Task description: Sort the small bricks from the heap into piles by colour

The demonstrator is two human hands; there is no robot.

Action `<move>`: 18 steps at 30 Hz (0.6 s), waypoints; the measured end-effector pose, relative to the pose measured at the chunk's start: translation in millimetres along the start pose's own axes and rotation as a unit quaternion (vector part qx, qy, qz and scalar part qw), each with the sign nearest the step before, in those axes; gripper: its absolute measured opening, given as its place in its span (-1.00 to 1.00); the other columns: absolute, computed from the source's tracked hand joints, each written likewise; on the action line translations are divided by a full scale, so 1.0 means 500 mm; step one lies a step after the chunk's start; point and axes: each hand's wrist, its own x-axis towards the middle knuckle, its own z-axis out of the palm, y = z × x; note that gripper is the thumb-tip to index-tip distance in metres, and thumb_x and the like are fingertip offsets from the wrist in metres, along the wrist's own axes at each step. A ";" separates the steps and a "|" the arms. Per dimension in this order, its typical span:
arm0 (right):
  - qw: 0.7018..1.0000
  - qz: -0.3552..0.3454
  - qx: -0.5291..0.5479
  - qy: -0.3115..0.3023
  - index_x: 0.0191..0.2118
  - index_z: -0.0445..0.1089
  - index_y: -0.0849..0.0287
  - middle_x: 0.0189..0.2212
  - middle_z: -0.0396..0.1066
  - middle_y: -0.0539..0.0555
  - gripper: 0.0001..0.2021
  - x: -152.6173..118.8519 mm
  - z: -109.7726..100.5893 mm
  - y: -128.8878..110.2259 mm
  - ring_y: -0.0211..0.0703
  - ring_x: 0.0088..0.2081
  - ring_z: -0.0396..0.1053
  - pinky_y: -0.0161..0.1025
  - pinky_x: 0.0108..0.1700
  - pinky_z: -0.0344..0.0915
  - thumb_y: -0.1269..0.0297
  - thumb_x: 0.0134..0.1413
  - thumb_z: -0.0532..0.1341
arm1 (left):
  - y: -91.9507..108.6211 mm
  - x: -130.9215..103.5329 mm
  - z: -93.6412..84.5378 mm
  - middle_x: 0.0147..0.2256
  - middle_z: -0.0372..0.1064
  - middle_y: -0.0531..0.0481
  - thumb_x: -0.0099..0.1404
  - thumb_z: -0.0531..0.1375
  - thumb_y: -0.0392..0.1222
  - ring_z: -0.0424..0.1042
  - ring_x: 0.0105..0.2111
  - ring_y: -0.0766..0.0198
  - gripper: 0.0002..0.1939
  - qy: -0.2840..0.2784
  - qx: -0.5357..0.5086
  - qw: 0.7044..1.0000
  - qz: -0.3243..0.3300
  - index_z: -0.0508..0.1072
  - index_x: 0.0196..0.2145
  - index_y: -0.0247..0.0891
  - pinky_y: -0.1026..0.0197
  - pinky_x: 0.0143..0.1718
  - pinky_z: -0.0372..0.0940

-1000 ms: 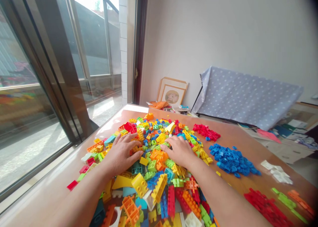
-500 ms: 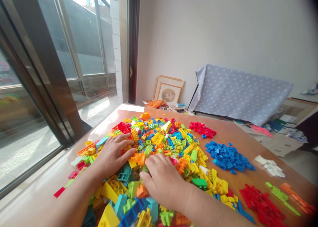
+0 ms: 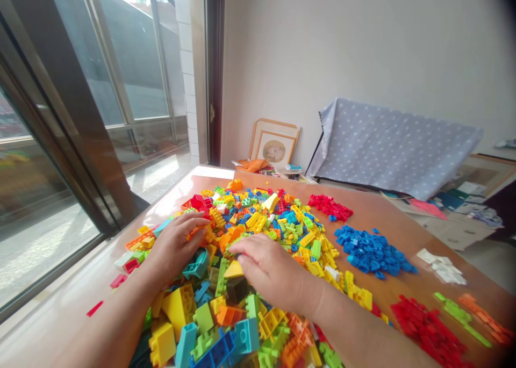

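Observation:
A large mixed pile of plastic building bricks (image 3: 203, 317) spreads over the table in yellow, green, orange, blue, red and teal. My left hand (image 3: 177, 244) rests on the pile's left side, fingers loosely bent and apart, beside a teal brick (image 3: 196, 264). Over the middle of the heap is my right hand (image 3: 274, 274), its fingers reaching leftward and its thumb apart from them. A yellow brick (image 3: 234, 270) lies just by that thumb. Neither hand visibly grips a brick, though the undersides of the fingers are partly hidden.
Sorted groups lie on the right of the brown table (image 3: 379, 209): blue bricks (image 3: 373, 252), red bricks (image 3: 427, 330), white bricks (image 3: 441, 267), a green strip (image 3: 461, 317) and an orange strip (image 3: 486, 319). More red bricks (image 3: 330, 208) sit farther back. A glass door (image 3: 44, 207) stands at left.
Bricks in the middle and front of the pile have shifted, uncovering others. My left hand has drawn back slightly to the left; my right hand has moved a little to the right.

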 end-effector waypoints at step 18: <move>0.972 0.069 -0.183 -0.127 0.24 0.42 0.08 0.29 0.32 0.18 -0.56 0.131 -0.004 0.227 0.10 0.33 0.19 0.01 0.35 0.11 0.24 0.29 0.13 | 0.068 -0.010 -0.010 0.38 0.16 0.09 0.39 0.12 0.30 -0.01 0.41 -0.24 -0.48 -0.181 0.114 0.977 0.007 0.38 0.25 0.27 -0.58 0.34 -0.34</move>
